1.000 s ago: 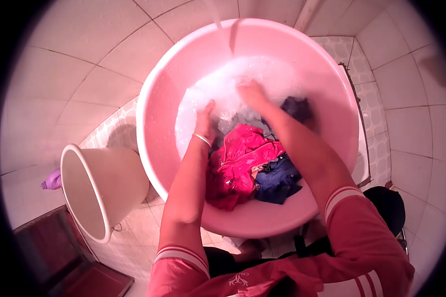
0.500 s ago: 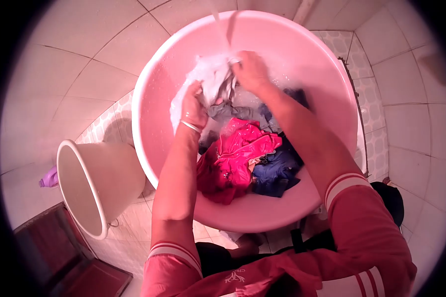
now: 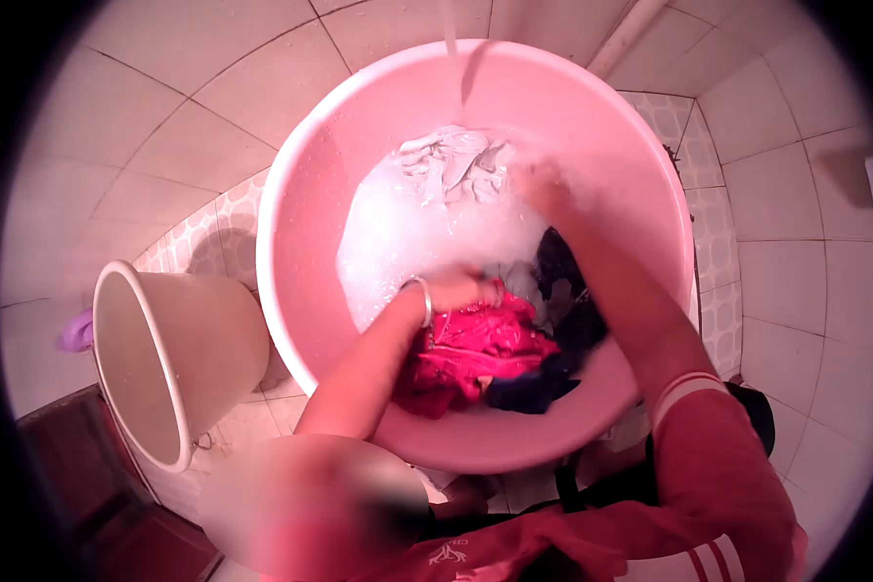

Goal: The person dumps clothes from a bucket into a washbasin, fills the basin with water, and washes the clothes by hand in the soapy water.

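Since half a second ago, the person's left hand (image 3: 464, 292) has drawn back from the crumpled white cloth garment (image 3: 456, 163) to the near part of the load, while the right hand (image 3: 541, 184) has shifted right of that garment.

Largest is the wide, round pink plastic basin (image 3: 279, 247) in the middle of the scene, with cloudy, foamy white water (image 3: 388, 238) inside. Left of it sits a round cream-white plastic bucket (image 3: 218, 330), its mouth facing left. Within the basin, a wet bright red garment (image 3: 490, 341) lies at the near side, dark navy cloth (image 3: 533, 393) to its right, and the white garment at the far side in the foam.

The left hand rests on the red garment's far edge; whether its fingers grip the fabric cannot be told. The right hand is blurred beside the white garment, its finger spread and contact unclear. At far left, a small purple plastic bottle (image 3: 76, 332) shows partly behind the bucket. Smallest, a thin white band (image 3: 426, 302) circles the left wrist.
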### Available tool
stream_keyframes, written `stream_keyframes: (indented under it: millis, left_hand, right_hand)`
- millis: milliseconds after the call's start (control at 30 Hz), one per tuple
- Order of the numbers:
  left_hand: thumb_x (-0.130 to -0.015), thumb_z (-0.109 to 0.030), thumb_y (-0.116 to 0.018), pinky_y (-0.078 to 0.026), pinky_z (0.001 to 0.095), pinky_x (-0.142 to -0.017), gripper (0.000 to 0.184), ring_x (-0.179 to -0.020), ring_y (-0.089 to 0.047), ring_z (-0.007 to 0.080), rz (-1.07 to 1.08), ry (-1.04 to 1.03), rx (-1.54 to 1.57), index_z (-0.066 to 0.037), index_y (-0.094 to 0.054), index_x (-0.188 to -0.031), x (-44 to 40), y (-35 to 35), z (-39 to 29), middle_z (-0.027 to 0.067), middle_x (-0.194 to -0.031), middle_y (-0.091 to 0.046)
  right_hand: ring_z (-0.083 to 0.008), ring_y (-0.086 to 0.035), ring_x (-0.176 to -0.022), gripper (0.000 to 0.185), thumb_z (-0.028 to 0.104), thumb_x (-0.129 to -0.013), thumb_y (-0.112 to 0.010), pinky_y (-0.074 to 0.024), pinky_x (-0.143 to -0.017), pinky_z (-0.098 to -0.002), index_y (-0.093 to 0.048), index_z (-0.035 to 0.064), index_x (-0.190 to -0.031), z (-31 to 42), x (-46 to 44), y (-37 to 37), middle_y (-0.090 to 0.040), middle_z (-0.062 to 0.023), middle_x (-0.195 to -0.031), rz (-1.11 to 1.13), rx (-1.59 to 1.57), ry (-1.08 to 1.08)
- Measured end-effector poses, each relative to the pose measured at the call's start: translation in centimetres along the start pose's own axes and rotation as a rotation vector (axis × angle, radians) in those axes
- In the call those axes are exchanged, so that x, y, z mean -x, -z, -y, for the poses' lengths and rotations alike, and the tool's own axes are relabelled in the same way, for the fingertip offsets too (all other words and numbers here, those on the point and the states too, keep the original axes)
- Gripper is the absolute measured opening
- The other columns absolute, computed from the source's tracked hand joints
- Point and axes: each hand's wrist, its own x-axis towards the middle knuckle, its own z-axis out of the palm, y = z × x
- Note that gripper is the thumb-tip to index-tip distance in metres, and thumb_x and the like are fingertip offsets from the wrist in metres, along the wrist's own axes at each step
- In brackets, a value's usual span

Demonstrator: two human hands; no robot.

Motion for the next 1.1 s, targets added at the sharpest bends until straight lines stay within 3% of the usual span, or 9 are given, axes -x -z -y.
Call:
stream_keyframes:
  millis: [67,267,500,633,700,900,933,1000,1100]
  left_hand:
    - [-0.086,-0.035,-0.058,-0.045,0.0348,-0.086,0.031,-0.087,-0.057,0.0173,-0.403,0.047,0.725,-0.009,-0.064,-0.103,-2.8,2.7,2.5,0.0056,-0.093,-0.063]
    - [-0.092,-0.049,-0.046,-0.049,0.0419,-0.087,0.051,-0.105,-0.057,0.0256,-0.320,-0.324,1.691,-0.009,-0.054,-0.123,-2.4,5.5,1.1,0.0111,-0.113,-0.061]
    - [-0.096,-0.032,-0.043,-0.049,0.0374,-0.088,0.038,-0.103,-0.059,0.0235,-0.323,-0.666,1.627,-0.007,-0.054,-0.122,-4.6,4.0,6.2,0.0106,-0.111,-0.062]
    - [-0.099,-0.023,-0.041,-0.049,0.0348,-0.089,0.031,-0.103,-0.059,0.0223,-0.734,-0.643,0.714,-0.005,-0.054,-0.121,-5.0,4.8,7.5,0.0103,-0.110,-0.062]
    - [-0.097,-0.028,-0.046,-0.050,0.0354,-0.088,0.036,-0.102,-0.061,0.0223,-0.575,-0.286,1.462,-0.003,-0.053,-0.123,-2.9,4.9,5.6,0.0111,-0.113,-0.063]
    - [-0.086,-0.030,-0.061,-0.049,0.0370,-0.084,0.039,-0.096,-0.064,0.0302,-1.060,-0.171,0.464,0.002,-0.062,-0.108,-6.8,5.3,10.0,0.0189,-0.104,-0.066]
    - [-0.084,-0.026,-0.059,-0.049,0.0403,-0.084,0.039,-0.096,-0.062,0.0384,-0.981,0.079,-0.154,0.005,-0.062,-0.107,-6.8,4.2,9.4,0.0255,-0.104,-0.064]
    - [-0.083,-0.025,-0.056,-0.048,0.0411,-0.086,0.037,-0.098,-0.060,0.0399,-0.787,-0.170,0.343,0.004,-0.063,-0.105,-18.1,3.1,23.6,0.0274,-0.104,-0.063]
    - [-0.086,-0.030,-0.054,-0.049,0.0405,-0.086,0.038,-0.096,-0.062,0.0356,-0.647,-0.040,0.864,0.001,-0.063,-0.107,-11.8,2.8,14.1,0.0238,-0.102,-0.064]
  right_hand:
    - [-0.0308,-0.061,-0.103,0.044,0.030,-0.084,-0.065,-0.0471,-0.089,-0.0410,-0.058,0.0035,-0.118,4.0,-3.2,1.8,-0.063,-0.0199,-0.111,-0.260,-0.602,-0.449]
    - [-0.0364,-0.062,-0.089,0.029,0.022,-0.077,-0.063,-0.0500,-0.078,-0.0437,-0.062,0.0070,-0.102,18.6,5.5,6.2,-0.064,-0.0173,-0.097,-0.167,-0.813,0.222]
    - [-0.0291,-0.064,-0.074,0.025,0.038,-0.072,-0.066,-0.0511,-0.066,-0.0426,-0.064,0.0129,-0.076,22.8,8.0,7.0,-0.064,-0.0093,-0.078,-0.264,-0.549,0.360]
    - [-0.0310,-0.065,-0.079,0.022,0.035,-0.074,-0.064,-0.0513,-0.067,-0.0431,-0.069,0.0144,-0.081,20.8,3.3,7.0,-0.067,-0.0106,-0.083,-0.290,-0.396,0.264]
    - [-0.0344,-0.064,-0.078,0.026,0.036,-0.075,-0.064,-0.0507,-0.072,-0.0449,-0.066,0.0108,-0.078,17.5,1.0,5.2,-0.065,-0.0138,-0.075,-0.257,-0.320,0.128]
    - [-0.0302,-0.065,-0.085,0.032,0.036,-0.083,-0.057,-0.0499,-0.078,-0.0437,-0.066,0.0094,-0.099,7.0,1.2,2.1,-0.066,-0.0118,-0.090,-0.592,0.153,0.037]
    - [-0.0305,-0.064,-0.088,0.034,0.037,-0.085,-0.056,-0.0484,-0.081,-0.0457,-0.065,0.0089,-0.101,7.7,2.7,0.9,-0.066,-0.0119,-0.092,-0.411,0.129,0.278]
    - [-0.0314,-0.061,-0.099,0.034,0.029,-0.080,-0.059,-0.0477,-0.085,-0.0457,-0.064,0.0082,-0.107,6.7,1.4,0.9,-0.063,-0.0155,-0.103,-0.018,-0.238,0.256]
    - [-0.0318,-0.060,-0.103,0.033,0.026,-0.078,-0.060,-0.0481,-0.086,-0.0453,-0.065,0.0105,-0.107,3.9,-1.5,0.5,-0.064,-0.0170,-0.106,0.169,-0.042,0.119]
